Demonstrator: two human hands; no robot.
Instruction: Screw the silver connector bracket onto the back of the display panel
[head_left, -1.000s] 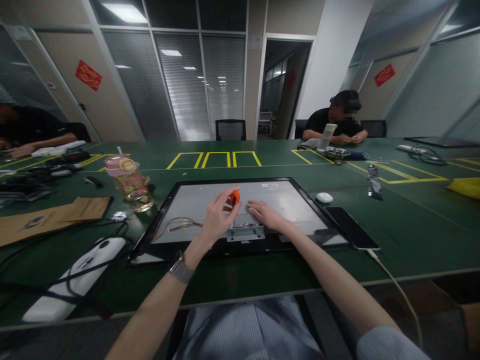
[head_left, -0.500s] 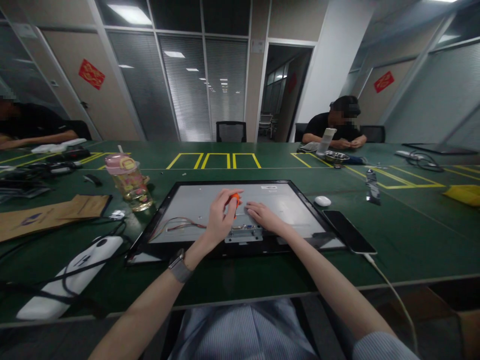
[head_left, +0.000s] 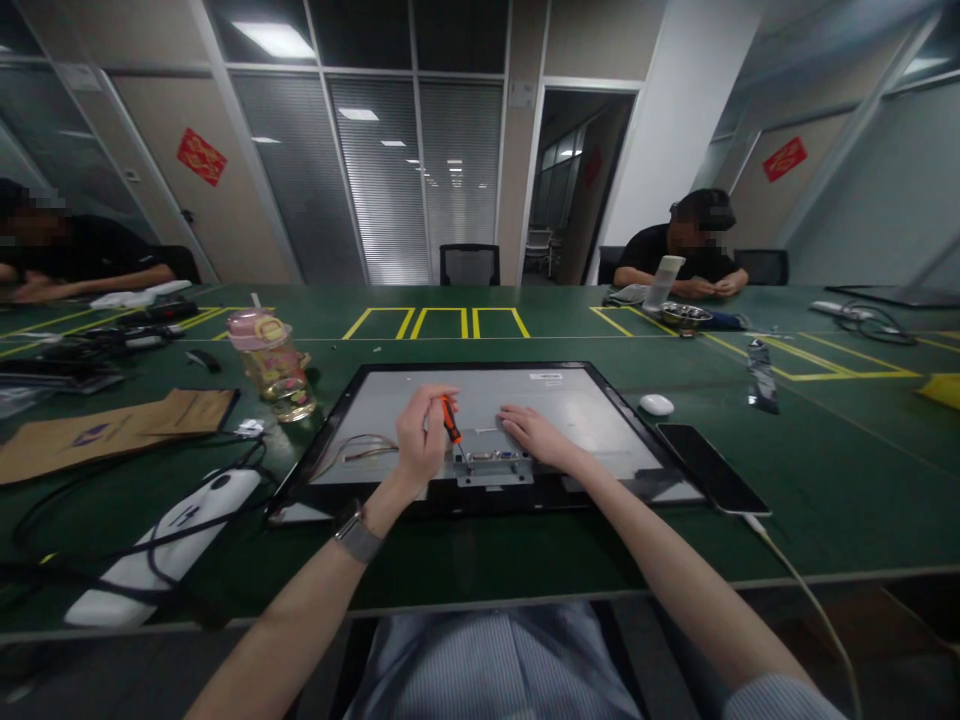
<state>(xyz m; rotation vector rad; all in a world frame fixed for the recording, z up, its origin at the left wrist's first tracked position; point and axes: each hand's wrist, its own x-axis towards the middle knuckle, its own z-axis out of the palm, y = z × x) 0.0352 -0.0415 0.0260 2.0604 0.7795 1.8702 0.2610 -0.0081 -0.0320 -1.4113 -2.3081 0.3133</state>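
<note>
My left hand [head_left: 422, 432] is closed round the orange-and-black handle of a screwdriver [head_left: 451, 419]. Its thin shaft slants down to the left end of a metal bracket [head_left: 495, 470] with connector ports; whether the tip sits in a screw is too small to tell. Fingers stretched out, my right hand [head_left: 534, 434] lies flat just behind the bracket and holds nothing. Beneath both hands is a flat display panel [head_left: 577, 400], back side up, with a grey metal back and a black frame. Thin coloured wires [head_left: 360, 446] lie on it left of my left hand.
Left of the panel are a pink-lidded bottle [head_left: 274, 365], a white power strip [head_left: 169, 550] with black cables and a brown paper envelope [head_left: 120, 430]. A phone [head_left: 712, 468] on a cable and a white earbud case [head_left: 657, 404] lie right. Two people sit across the table.
My left hand has shifted slightly left and tilted, so the screwdriver's shaft now shows, slanting to the bracket's left end. My right hand stays flat on the panel. The view has shifted slightly.
</note>
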